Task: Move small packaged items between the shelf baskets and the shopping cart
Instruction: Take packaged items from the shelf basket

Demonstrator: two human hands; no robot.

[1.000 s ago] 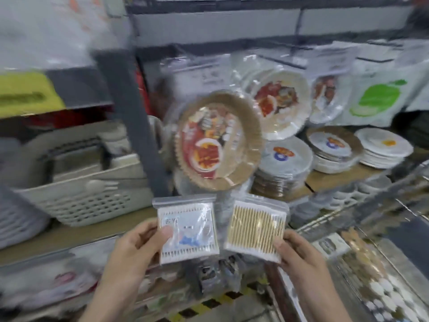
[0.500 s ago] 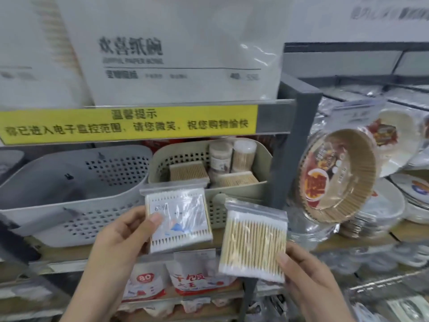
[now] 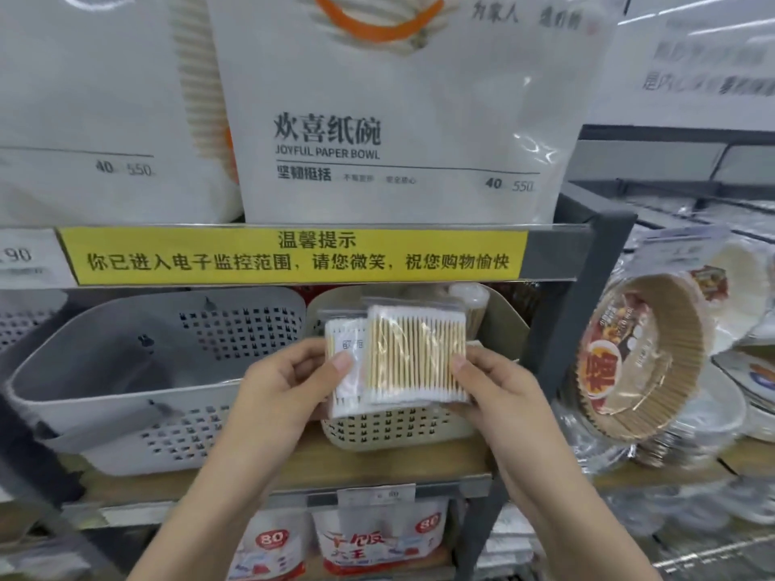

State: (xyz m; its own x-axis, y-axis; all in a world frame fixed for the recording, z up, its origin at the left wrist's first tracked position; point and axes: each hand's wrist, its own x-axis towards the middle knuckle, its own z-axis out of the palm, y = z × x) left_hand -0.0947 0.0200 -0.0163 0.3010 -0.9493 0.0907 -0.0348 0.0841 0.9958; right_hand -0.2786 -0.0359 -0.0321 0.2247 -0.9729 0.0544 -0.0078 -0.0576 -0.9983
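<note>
My left hand [image 3: 289, 383] pinches a clear packet of cotton swabs with a white label [image 3: 344, 362]. In my right hand [image 3: 499, 392] is a second packet of wooden-stick cotton swabs [image 3: 415, 356], which overlaps the front of the first. Both packets are held right in front of the beige shelf basket [image 3: 390, 429], whose inside they mostly hide. A jar lid [image 3: 469, 293] shows above the packets at the basket's back. Left of it stands a large grey basket [image 3: 138, 383]. The shopping cart is out of view.
Big white paper-bowl bags [image 3: 398, 119] fill the shelf above, over a yellow notice strip [image 3: 293, 255]. A dark shelf post [image 3: 578, 295] stands right of the beige basket. Packs of paper plates and liners [image 3: 637, 362] hang at right. Red-and-white packets [image 3: 377, 538] sit on the shelf below.
My view has swung left from the plates and closer to the baskets. Both hands have come together and risen, so the two packets now overlap in front of the beige basket.
</note>
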